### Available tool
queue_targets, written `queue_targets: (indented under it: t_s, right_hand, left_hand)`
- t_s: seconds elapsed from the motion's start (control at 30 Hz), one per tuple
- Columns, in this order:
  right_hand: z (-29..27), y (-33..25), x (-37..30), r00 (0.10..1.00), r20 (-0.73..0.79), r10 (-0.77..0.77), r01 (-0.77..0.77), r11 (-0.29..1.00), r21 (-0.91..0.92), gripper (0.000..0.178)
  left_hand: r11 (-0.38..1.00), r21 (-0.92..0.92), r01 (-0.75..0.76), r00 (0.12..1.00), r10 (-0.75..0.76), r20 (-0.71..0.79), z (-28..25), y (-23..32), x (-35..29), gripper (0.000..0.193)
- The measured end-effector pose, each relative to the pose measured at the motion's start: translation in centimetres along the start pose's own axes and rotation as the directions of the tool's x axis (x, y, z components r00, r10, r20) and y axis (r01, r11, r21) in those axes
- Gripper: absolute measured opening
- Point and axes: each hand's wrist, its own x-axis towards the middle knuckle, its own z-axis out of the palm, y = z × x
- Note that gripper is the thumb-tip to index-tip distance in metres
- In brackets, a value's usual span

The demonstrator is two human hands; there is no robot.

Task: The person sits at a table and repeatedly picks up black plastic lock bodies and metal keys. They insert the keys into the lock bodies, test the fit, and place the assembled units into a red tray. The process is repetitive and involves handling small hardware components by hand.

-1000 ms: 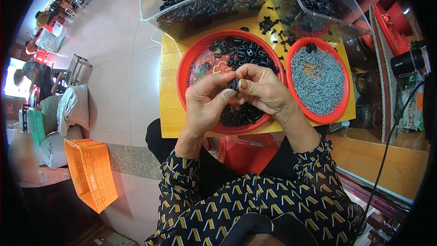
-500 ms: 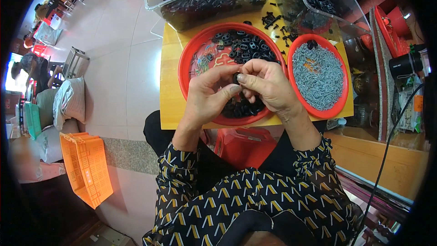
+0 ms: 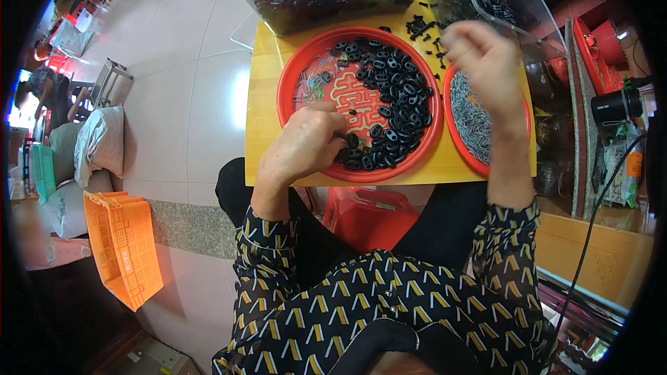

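Note:
A round red tray (image 3: 286,97) holds many small black oval pieces with two holes (image 3: 393,135), heaped along its right side and front. At the front left of this tray, my left hand (image 3: 302,140) is low with its fingers curled together, fingertips against some black pieces; what they grip is hidden. My right hand (image 3: 479,55) is raised over the far edge of a second red tray (image 3: 526,128), near the loose black screws. It is smeared by motion, its fingers seem curled, and nothing shows in them. The second tray is full of small silver screws (image 3: 472,121).
Two clear plastic bins (image 3: 340,7) of black pieces stand at the back of the yellow table (image 3: 267,62). Loose black screws (image 3: 419,26) lie before them. A red stool (image 3: 365,219) is under the table. An orange crate (image 3: 125,250) and sacks (image 3: 101,146) sit at the left.
My hands, held together over the round tray around a small black piece, have parted. The left has gone down left to the pieces; the right has moved up and right.

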Motion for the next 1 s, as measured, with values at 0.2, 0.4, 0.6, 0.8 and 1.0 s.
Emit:
queue_targets:
  t_s: [0.2, 0.4, 0.6, 0.8, 1.0]
  right_hand:
    - [5.9, 0.1, -4.6, 0.904, 0.369, -0.214, 0.284, 0.948, -0.146, 0.013]
    - [7.6, 0.3, -5.1, 0.872, 0.419, -0.254, 0.353, 0.919, -0.177, 0.011]
    - [7.5, 1.0, -5.0, 0.875, 0.410, -0.257, 0.366, 0.906, -0.213, 0.010]
    - [8.1, 0.1, -4.8, 0.854, 0.452, -0.258, 0.380, 0.903, -0.202, 0.008]
    - [10.6, -0.3, -5.8, 0.779, 0.604, -0.168, 0.419, 0.856, -0.302, 0.012]
  left_hand:
    - [0.988, 0.146, 0.045, 0.999, -0.048, 0.019, 0.6, 0.7, 0.4, 0.018]
    - [1.000, 0.019, -0.001, 0.992, 0.003, -0.124, 1.6, 0.0, 0.4, 0.011]
    - [0.977, -0.203, 0.059, 0.985, -0.090, -0.145, 0.1, -0.1, 0.4, 0.014]
    - [0.845, -0.522, 0.115, 0.899, -0.312, -0.308, -0.9, -1.0, -0.1, 0.014]
    - [0.797, -0.593, 0.114, 0.876, -0.362, -0.318, -1.5, -1.2, -0.3, 0.011]
